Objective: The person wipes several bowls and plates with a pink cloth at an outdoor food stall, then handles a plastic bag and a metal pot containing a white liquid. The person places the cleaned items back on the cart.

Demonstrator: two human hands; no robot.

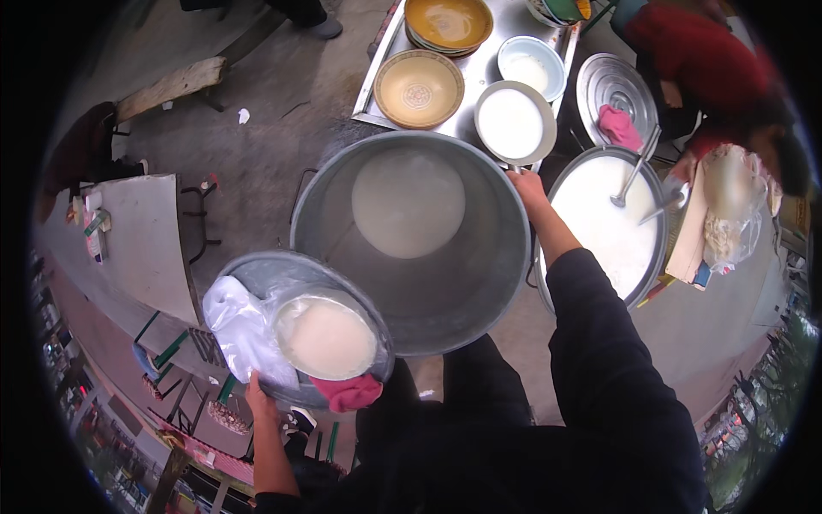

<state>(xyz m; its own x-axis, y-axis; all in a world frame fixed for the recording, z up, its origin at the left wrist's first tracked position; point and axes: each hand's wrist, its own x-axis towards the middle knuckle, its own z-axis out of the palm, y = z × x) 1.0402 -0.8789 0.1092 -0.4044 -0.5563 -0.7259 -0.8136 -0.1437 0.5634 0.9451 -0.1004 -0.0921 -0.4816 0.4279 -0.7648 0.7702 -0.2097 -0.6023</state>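
Observation:
My left hand (pixel 262 401) grips the near rim of a large grey metal lid (pixel 253 266). On the lid rest a white plastic bag (pixel 241 327), a round bowl (pixel 327 337) of pale contents partly wrapped in clear plastic, and a red cloth (pixel 350 393). The lid overlaps the near left rim of a deep metal pot (pixel 417 295), with cloudy liquid (pixel 408 205) at its bottom. Beyond the pot's right rim, my right hand (pixel 530 193) holds the short handle of a round pan (pixel 549 138) filled with white liquid, its far side near a pale blue bowl (pixel 557 59).
A metal tray table (pixel 478 77) carries a brown-yellow bowl (pixel 417 90) and stacked bowls (pixel 449 26). To the right stands a pot of white liquid (pixel 591 225) with a ladle (pixel 632 177). A person in red (pixel 700 58) bends beside it. Left are a table (pixel 141 238) and bench (pixel 170 90).

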